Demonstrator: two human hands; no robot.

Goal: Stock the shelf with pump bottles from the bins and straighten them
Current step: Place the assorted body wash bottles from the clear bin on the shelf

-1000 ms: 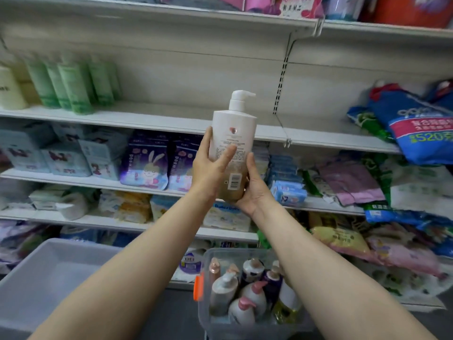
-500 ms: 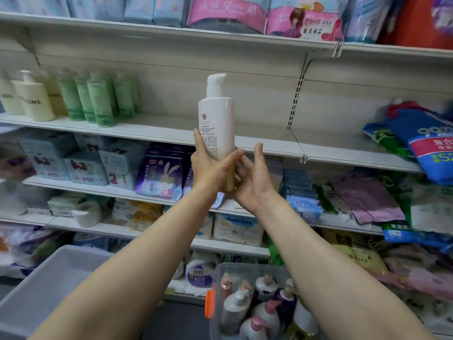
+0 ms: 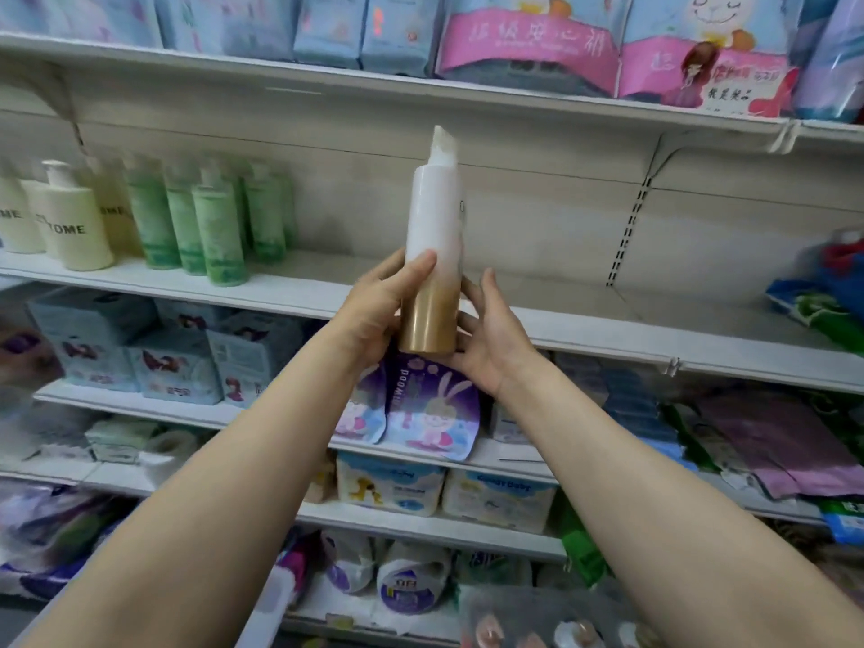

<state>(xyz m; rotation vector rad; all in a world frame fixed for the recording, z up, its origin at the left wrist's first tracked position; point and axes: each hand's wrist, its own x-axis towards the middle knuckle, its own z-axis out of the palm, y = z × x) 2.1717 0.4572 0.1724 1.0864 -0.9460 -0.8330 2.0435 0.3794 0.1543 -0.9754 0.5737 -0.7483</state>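
While both arms reach forward, two hands hold a tall white-and-gold plastic pump bottle (image 3: 432,254) upright before the white metal shelf (image 3: 584,315).
Left hand (image 3: 374,315) grip wraps the bottle, thumb across; right hand (image 3: 491,339) cradles its gold base, fingers loosely open. Green pump bottles (image 3: 215,226) stand left.

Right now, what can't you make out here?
- Bottle label: turned away from the head view.
- Right hand fingers: mostly behind the bottle; grip unclear.
- Bin: cut off by the bottom edge, blurred.
- Green bottles: print lost to blur.
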